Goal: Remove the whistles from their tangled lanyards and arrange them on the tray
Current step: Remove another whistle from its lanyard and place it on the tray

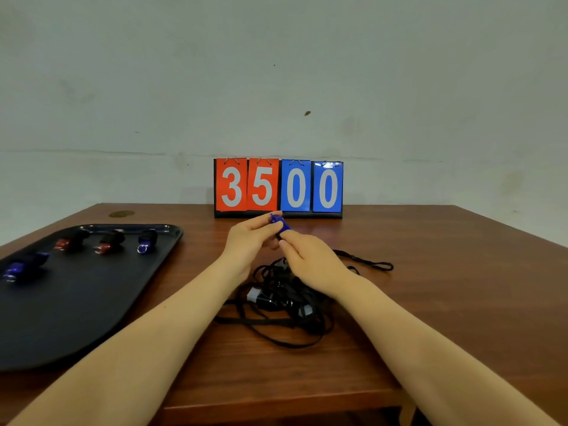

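So both hands were up over the middle of the brown wood-grain surface (415, 302), working on one glossy blue plastic whistle (280, 224). The left hand (250, 241) had its fingertips pinched on the far end of it, and the right hand (309, 259) was pinching the near end with thumb and curled fingers, so the whistle sat right between them, lifted off the wood. Couldn't tell if a cord was attached to it at that point, too small and blurry.

Under the wrists there was a messy heap of thin flat black lanyards (285, 302), loops going everywhere, with one loop trailing off to the right and a couple of dark clips or whistles buried in it.

Over on the left sat a smooth black tray (76, 318) with rounded corners. It had four whistles on it: a blue one (23, 267) near the left edge, two red-and-black ones (72, 239) (110, 241), and another blue one (147, 241) with a small metal ring.

At the back stood a flip scoreboard (278, 187), red cards reading 35, blue reading 00
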